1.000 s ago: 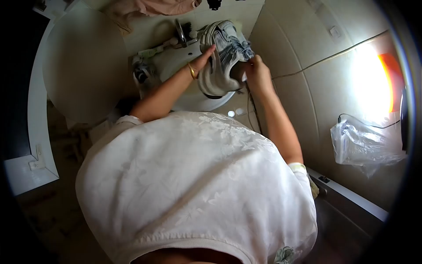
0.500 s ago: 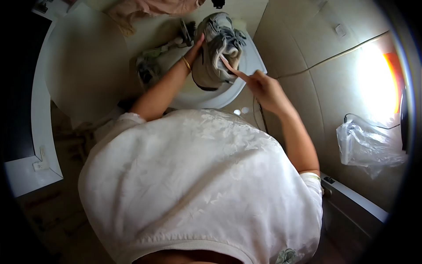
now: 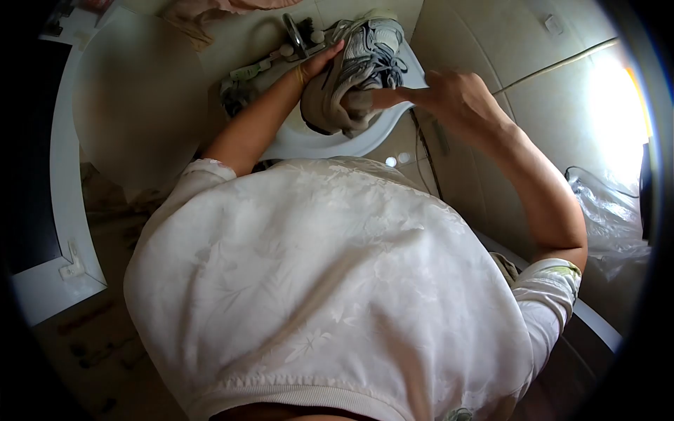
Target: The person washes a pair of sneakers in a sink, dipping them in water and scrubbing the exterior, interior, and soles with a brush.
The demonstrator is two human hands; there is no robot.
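Note:
A grey-and-white sneaker [image 3: 372,56] with dark laces is tilted over a white washbasin [image 3: 358,146], its opening facing me. My left hand [image 3: 321,63] is closed on the sneaker's left side, fingers along the upper. At the right, my right hand [image 3: 453,95] grips the end of a long brown-handled brush [image 3: 393,97]. The brush's far end is inside the shoe opening, smeared by motion, so its bristles cannot be made out.
Behind my left hand stands a metal tap [image 3: 293,36]. A dark object [image 3: 239,99], partly hidden, lies at the basin's left. Tiled wall [image 3: 463,42] closes in on the right, where a clear plastic bag [image 3: 607,214] hangs. Pinkish cloth [image 3: 217,14] is at the back.
My right hand has moved up and to the right, its elbow swinging outward, and the brush now lies more level. The sneaker has shifted slightly right and turned, with my left hand still on it.

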